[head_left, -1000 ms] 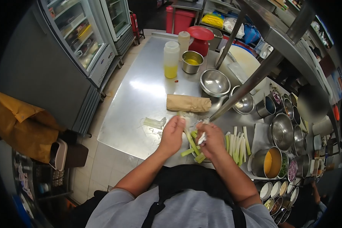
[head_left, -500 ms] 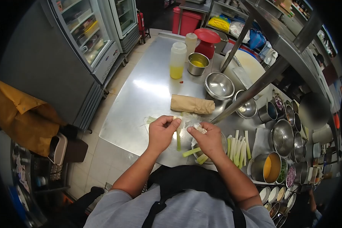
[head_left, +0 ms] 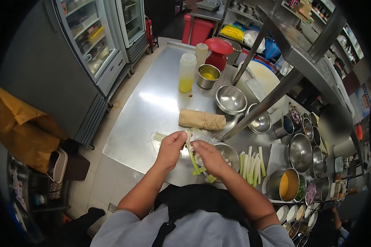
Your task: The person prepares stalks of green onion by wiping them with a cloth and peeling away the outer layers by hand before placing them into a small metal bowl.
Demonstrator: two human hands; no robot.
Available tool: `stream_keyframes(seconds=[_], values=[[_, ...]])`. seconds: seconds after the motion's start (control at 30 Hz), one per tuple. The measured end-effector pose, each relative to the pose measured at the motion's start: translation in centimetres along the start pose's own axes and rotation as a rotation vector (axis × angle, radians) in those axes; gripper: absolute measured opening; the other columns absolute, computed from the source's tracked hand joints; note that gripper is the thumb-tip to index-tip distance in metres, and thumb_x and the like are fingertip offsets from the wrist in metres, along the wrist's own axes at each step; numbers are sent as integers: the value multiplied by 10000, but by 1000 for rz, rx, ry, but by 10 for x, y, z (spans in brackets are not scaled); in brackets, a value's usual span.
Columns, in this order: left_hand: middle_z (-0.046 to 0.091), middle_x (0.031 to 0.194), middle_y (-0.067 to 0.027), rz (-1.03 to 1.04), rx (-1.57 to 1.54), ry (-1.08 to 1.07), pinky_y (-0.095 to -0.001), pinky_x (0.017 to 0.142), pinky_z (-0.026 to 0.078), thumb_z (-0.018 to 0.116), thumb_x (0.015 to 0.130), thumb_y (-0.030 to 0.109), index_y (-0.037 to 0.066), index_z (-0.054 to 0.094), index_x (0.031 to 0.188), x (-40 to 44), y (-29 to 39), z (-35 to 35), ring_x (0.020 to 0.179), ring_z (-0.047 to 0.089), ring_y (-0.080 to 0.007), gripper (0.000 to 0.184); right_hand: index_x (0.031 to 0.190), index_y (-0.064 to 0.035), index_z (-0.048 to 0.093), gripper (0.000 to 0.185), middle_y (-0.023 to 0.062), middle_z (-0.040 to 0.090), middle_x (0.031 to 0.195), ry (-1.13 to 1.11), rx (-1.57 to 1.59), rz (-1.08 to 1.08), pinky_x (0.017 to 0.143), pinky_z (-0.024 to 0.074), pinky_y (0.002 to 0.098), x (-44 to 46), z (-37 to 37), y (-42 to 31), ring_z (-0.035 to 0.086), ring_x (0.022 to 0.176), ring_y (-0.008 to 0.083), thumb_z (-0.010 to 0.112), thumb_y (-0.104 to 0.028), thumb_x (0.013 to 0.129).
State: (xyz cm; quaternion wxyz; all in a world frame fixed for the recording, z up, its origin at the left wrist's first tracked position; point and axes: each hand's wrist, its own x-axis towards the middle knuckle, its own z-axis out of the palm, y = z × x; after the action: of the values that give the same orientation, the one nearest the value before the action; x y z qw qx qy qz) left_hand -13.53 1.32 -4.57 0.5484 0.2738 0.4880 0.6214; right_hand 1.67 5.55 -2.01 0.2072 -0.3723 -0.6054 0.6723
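My left hand (head_left: 171,149) pinches the white end of a green stalk (head_left: 193,159) above the steel table (head_left: 140,119). Close beside it, my right hand (head_left: 209,157) has its fingers closed at the same stalk; what else they hold is too small to tell. A steel bowl (head_left: 231,153) with pale pieces inside sits partly under my right hand. Cut green-and-white stalks (head_left: 252,166) lie in a row to its right. Thin peelings (head_left: 202,134) are heaped beyond my hands, below a rolled brown paper bundle (head_left: 202,119). Another pale green peel (head_left: 159,137) lies left of them.
A squeeze bottle (head_left: 187,73), a small pot (head_left: 208,76) of yellow liquid and a red scale (head_left: 217,53) stand at the back. A slanting metal post (head_left: 268,99) crosses the right side, near steel bowls (head_left: 231,99) and a pot of orange liquid (head_left: 283,184).
My right hand has moved left, from apart to right beside my left hand at the stalk. More of the steel bowl shows now. The whole view has shifted slightly.
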Motion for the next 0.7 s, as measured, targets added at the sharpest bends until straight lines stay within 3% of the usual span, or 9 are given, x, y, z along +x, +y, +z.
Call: stream_keyframes(seconds=[0.03, 0.07, 0.17, 0.27, 0.33, 0.4, 0.53, 0.63, 0.7], values=[[610, 828, 3, 4, -6, -2, -222, 633, 403, 520, 972, 261, 8, 643, 1005, 1, 0, 6, 693, 493, -67, 283, 1095, 29, 562, 385, 83, 613, 877, 66, 361, 133, 790, 440, 289, 7, 8, -10, 566, 839, 159, 426, -319, 1007], [599, 854, -2, -18, -32, 22, -220, 650, 410, 525, 970, 250, 11, 640, 996, -1, 1, 10, 708, 500, -69, 266, 1095, 29, 562, 385, 83, 613, 877, 67, 362, 135, 790, 440, 289, 7, 14, -8, 566, 839, 159, 426, -319, 1007], [576, 872, -4, -14, -172, 78, -241, 760, 412, 539, 963, 219, 21, 622, 976, 1, 4, 13, 789, 502, -82, 216, 971, 3, 569, 316, 98, 624, 858, 82, -221, -165, 730, 446, 294, 7, 17, 3, 567, 782, 137, 463, -294, 990], [615, 958, -37, 14, -211, 27, -302, 845, 435, 524, 969, 235, 11, 607, 988, 8, -7, -5, 899, 541, -124, 240, 950, -1, 564, 277, 72, 620, 784, -83, -202, -1, 700, 447, 293, -13, 7, -5, 567, 742, 135, 493, -267, 977], [619, 938, -30, 32, -214, 68, -321, 855, 434, 533, 967, 252, 4, 610, 988, 7, -9, -8, 877, 550, -132, 260, 972, -2, 575, 260, 47, 616, 736, -96, -202, -18, 691, 451, 284, -12, 2, 14, 565, 708, 118, 516, -255, 967], [577, 827, 9, -10, -177, 173, -252, 753, 408, 592, 935, 257, 9, 628, 975, 9, -9, -8, 801, 489, -81, 254, 990, -1, 597, 250, 58, 628, 761, -154, -213, 17, 692, 456, 277, -21, -8, 22, 567, 717, 113, 540, -241, 953], [588, 792, 1, -55, -119, 183, -227, 682, 422, 644, 905, 245, 1, 634, 963, 2, -7, 0, 731, 509, -79, 252, 1002, -10, 623, 241, 64, 636, 797, -78, -147, 89, 712, 458, 273, -18, -11, 12, 572, 758, 118, 568, -234, 934], [599, 750, -10, -78, -189, 128, -205, 603, 423, 685, 875, 208, -6, 639, 933, -5, -4, 14, 642, 519, -80, 226, 954, -3, 659, 221, 79, 580, 822, 263, -329, -303, 690, 444, 295, -1, -2, 6, 558, 761, 170, 645, -208, 873], [615, 743, -18, -6, -172, 136, -197, 582, 430, 700, 859, 173, -18, 641, 939, -9, 1, 17, 616, 536, -77, 215, 939, 2, 667, 203, 82, 571, 821, 300, -367, -409, 686, 441, 297, 2, 0, 8, 551, 753, 183, 656, -185, 861]])
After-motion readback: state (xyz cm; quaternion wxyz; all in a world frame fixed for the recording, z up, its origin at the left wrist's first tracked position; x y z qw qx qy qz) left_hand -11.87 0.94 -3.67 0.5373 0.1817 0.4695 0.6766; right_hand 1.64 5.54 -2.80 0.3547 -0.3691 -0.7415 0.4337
